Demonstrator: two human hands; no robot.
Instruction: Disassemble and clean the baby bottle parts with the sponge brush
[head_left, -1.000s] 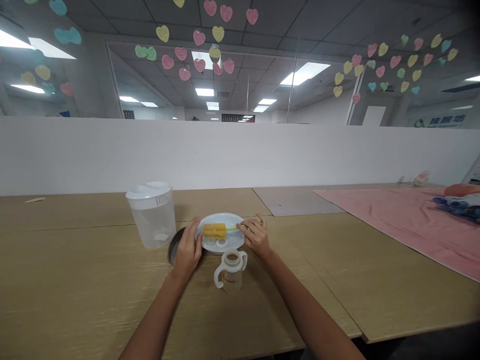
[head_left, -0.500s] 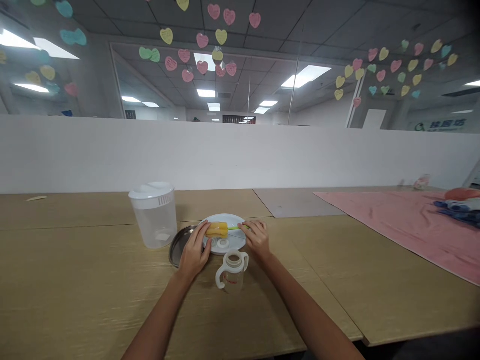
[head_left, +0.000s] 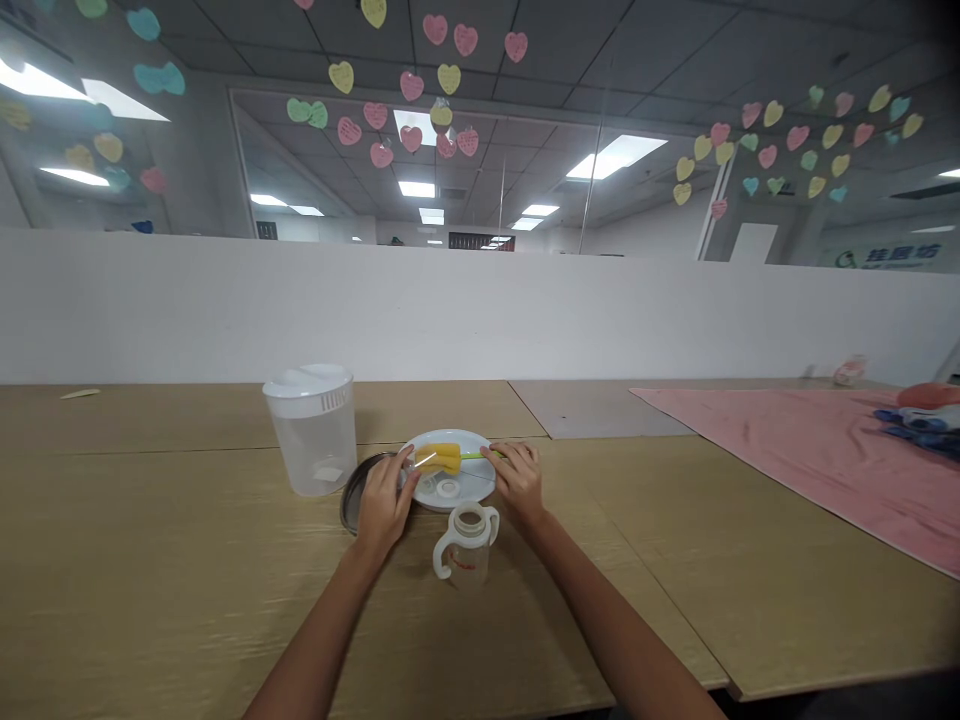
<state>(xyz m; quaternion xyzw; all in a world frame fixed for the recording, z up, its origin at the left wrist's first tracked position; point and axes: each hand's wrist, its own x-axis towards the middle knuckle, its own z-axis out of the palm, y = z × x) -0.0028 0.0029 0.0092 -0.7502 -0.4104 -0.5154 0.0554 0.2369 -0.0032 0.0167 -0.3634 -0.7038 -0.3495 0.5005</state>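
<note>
My right hand (head_left: pixel 520 478) is closed on the thin green handle of a yellow sponge brush (head_left: pixel 448 458), which lies level above a white plate (head_left: pixel 480 490). My left hand (head_left: pixel 386 500) is closed around a small clear piece at the brush's left end; its exact shape is hard to make out. On the plate rest a white ring (head_left: pixel 448 488) and another small clear part. A clear bottle (head_left: pixel 468 560) with two white handles stands upright and uncapped in front of the plate, between my forearms.
Left of the plate are a dark metal tray (head_left: pixel 351 500), partly behind my left hand, and a tall translucent bucket (head_left: pixel 315 440). A pink cloth (head_left: pixel 810 450) covers the right side, with folded blue and red fabric (head_left: pixel 926 415) on it.
The yellow sponge has shifted slightly right and shows more plainly, and my left hand has moved a little to the left. The view has shifted slightly.
</note>
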